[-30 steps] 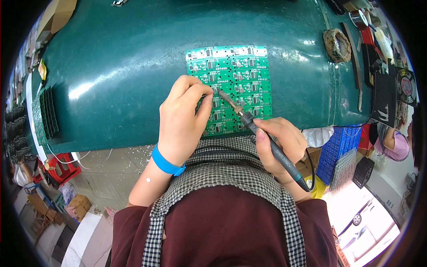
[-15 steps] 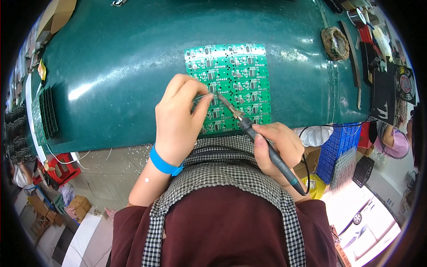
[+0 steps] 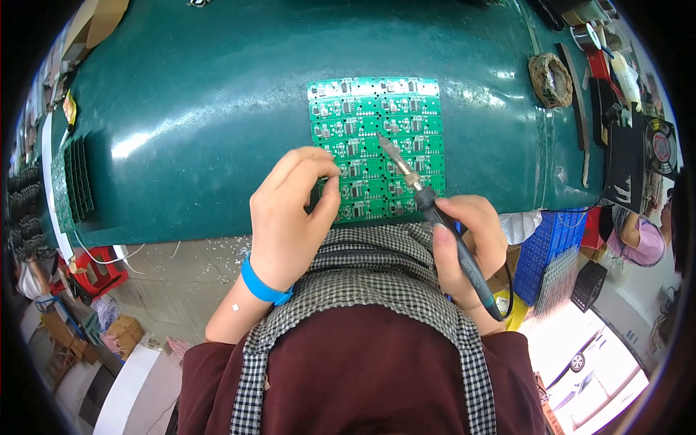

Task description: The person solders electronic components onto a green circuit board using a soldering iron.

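Note:
A panel of green circuit boards (image 3: 373, 148), populated with small chips and components, lies flat on the green work surface in front of me. In a pen-like grip my right hand (image 3: 475, 243) holds a soldering iron (image 3: 428, 201), its metal tip pointing away over the panel's middle. Over the panel's left edge, my left hand (image 3: 290, 210) has thumb and index finger pinched together. Whatever is between those fingertips is too small to make out. The iron's tip is apart from the left fingers.
At the right of the green bench (image 3: 203, 80) stand a round brown coil (image 3: 549, 80), a wire spool (image 3: 584, 36) and a small fan (image 3: 660, 142). More boards stand upright in a row (image 3: 78, 180) at the left edge. A blue crate (image 3: 552, 243) sits below right.
The soldering iron's tip has moved right and away from the left fingertips, where it was close before. My left hand has drawn slightly back and left.

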The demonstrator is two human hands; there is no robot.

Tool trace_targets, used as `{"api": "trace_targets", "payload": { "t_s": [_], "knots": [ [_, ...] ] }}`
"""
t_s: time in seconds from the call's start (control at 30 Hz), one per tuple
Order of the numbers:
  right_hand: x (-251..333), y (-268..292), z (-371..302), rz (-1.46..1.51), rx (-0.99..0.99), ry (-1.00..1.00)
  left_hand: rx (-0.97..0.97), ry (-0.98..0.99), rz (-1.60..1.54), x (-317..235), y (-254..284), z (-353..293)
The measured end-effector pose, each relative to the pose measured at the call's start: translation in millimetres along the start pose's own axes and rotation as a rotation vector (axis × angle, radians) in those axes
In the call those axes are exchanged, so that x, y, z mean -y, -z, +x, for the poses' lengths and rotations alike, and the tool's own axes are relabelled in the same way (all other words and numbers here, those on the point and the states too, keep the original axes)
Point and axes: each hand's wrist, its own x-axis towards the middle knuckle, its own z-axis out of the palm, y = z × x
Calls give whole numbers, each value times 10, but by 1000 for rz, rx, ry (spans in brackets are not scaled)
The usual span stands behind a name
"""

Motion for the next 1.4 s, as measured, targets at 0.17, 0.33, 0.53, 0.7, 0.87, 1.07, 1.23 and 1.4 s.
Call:
{"api": "trace_targets", "payload": {
  "t_s": [0.17,0.33,0.53,0.7,0.87,1.07,1.23,1.4],
  "knots": [
    [-19,34,-132,11,-33,60,42,-10,42,-51,2,-84],
    [-13,5,-115,-32,31,119,-17,-69,63,-32,-85,-21],
    [-41,-54,-131,-42,26,106,-13,-62,96,-35,-103,-27],
    [-28,-75,-130,-63,17,119,-6,-77,105,-34,-103,-25],
    [-6,-108,-176,-68,-5,144,12,-42,130,-47,-99,-48],
    [43,-43,-241,-123,-6,173,36,-51,111,-57,-76,-93],
    [53,-34,-283,-92,-47,182,42,-108,50,-38,-90,-163],
    [40,-58,-304,-81,-5,148,32,-110,74,-41,-112,-172]
  ]
}}
